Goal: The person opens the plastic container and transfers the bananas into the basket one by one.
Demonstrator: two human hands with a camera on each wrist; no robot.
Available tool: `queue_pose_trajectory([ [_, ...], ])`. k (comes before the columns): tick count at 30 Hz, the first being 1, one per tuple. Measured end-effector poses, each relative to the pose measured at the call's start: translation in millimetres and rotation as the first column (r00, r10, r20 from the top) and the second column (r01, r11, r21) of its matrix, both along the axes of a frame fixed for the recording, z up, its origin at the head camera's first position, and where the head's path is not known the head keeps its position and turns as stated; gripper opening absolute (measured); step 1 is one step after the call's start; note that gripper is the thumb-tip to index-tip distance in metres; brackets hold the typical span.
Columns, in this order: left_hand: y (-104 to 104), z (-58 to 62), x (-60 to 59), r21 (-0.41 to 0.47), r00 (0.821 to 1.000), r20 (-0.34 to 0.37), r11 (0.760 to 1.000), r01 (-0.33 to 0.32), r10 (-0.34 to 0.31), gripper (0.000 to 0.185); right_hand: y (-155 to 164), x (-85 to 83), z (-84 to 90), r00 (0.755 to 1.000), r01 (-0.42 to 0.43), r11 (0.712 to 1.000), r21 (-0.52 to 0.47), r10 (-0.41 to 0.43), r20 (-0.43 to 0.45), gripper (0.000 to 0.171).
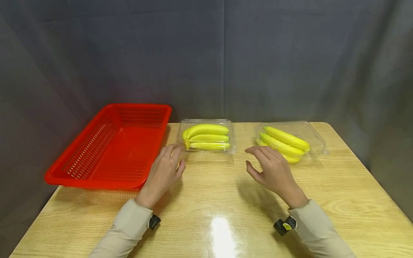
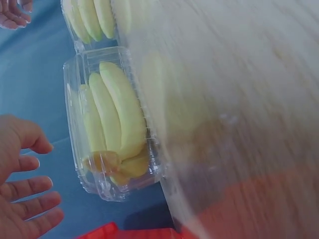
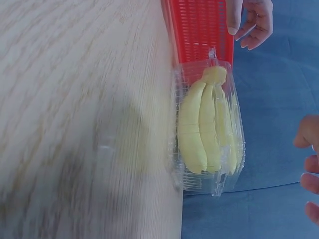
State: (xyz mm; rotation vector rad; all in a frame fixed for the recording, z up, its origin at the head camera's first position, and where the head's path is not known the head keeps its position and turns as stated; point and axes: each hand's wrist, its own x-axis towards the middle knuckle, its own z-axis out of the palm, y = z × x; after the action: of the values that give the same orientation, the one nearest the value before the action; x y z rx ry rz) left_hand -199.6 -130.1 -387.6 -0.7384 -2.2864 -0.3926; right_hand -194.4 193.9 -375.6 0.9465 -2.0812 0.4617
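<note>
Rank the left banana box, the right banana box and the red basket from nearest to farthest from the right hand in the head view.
From the right hand:
1. Right banana box, just ahead and to its right, close to the fingers.
2. Left banana box, ahead and to its left, near the left hand.
3. Red basket, far left end of the table.

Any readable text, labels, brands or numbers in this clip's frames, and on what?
None can be read.
The clear banana boxes and the red basket show no print.
The yellow tag on the right wrist device is too small to read.
</note>
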Motion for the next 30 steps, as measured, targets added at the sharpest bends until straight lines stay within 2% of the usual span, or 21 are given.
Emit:
queue_pose_trajectory([
  [8, 1.3, -1.4, -4.8, 0.01, 1.0, 0.02, 1.0, -0.021, 0.021, 0.03, -3.3, -6.0, -2.4, 0.999, -0.013, 1.0, 0.003, 0.013, 0.031, 0.026],
  [17, 5.4, -5.2, -9.2, -0.007, 1.0, 0.004, 1.0, -0.026, 0.026, 0.025, -5.9, -12.5, -9.2, 0.999, 0.001, 1.0, 0.015, -0.001, 0.042, 0.025],
  [30, 7.7, -8.5, -17.9, -0.044, 0.994, 0.03, 0.994, -0.102, 0.104, 0.019, -10.3, -22.6, -16.4, 0.999, 0.001, 0.999, 0.033, -0.002, 0.035, 0.023],
])
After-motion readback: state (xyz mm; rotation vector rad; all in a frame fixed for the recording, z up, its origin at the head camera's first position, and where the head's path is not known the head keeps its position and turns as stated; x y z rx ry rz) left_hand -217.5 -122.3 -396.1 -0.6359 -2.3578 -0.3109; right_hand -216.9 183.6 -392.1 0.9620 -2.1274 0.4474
